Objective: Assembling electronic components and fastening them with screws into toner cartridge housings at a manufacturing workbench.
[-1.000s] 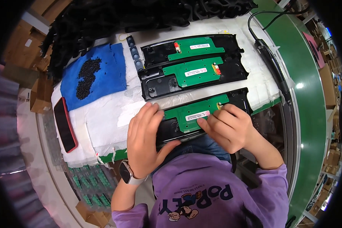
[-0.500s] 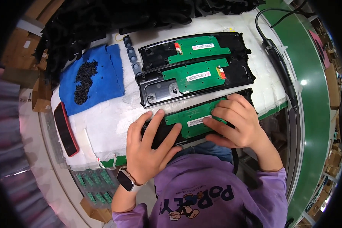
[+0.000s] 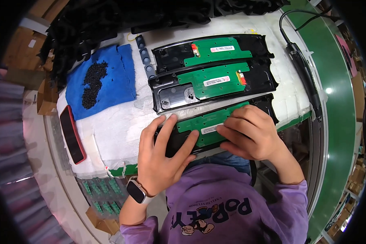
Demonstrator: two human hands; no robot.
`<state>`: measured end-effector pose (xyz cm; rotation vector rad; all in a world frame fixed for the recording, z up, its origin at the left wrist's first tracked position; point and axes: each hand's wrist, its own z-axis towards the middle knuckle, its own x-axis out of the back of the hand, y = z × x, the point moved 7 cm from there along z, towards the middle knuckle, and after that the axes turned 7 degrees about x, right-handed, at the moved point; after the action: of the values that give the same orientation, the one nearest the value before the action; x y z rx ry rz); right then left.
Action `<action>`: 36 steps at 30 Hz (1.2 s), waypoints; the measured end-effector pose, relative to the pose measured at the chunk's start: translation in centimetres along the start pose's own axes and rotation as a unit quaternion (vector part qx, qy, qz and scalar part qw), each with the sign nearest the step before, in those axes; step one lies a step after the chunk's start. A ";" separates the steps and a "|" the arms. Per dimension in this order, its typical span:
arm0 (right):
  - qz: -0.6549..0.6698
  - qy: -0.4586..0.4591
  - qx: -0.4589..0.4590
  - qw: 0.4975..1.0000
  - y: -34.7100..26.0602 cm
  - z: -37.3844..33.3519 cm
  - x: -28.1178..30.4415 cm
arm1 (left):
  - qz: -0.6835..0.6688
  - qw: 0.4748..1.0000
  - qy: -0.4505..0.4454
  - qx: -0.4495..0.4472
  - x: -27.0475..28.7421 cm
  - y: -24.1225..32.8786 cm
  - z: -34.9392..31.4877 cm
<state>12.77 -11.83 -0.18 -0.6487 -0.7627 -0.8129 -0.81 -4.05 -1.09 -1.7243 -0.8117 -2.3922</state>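
A black plastic housing [image 3: 268, 105] with a green circuit board [image 3: 194, 124] in it lies at the table's near edge. My left hand [image 3: 160, 158] spreads over the housing's left end, fingertips near its far edge and one finger at the board's left part. My right hand [image 3: 254, 136] is curled over the board's right part, fingertips together beside the white label [image 3: 209, 129]. Whatever those fingers hold, if anything, is hidden. Just beyond lie a second housing [image 3: 168, 97] and a third housing [image 3: 166, 61], each with a green board and red-and-white connector.
Dark small screws [image 3: 92, 87] lie heaped on a blue cloth [image 3: 120, 81] at left. Near it is a red-edged phone [image 3: 72, 136]. A grey strip with round pads [image 3: 144, 56] stands beside the housings. On the right lies a corded electric screwdriver [image 3: 301, 71]. Black parts [image 3: 150, 12] fill the back.
My right fingers have curled in more closely over the board. My left hand stays spread on the housing. The whole view has shifted slightly.
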 end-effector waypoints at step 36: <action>-0.137 0.008 -0.542 0.829 13.9 -10.8 13.8 | -0.792 0.540 0.169 0.231 5.8 -20.8 3.5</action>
<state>34.18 -17.97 1.75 -1.5638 -0.3065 -1.5296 -7.52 16.76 -2.71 0.2118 -3.3723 -2.1626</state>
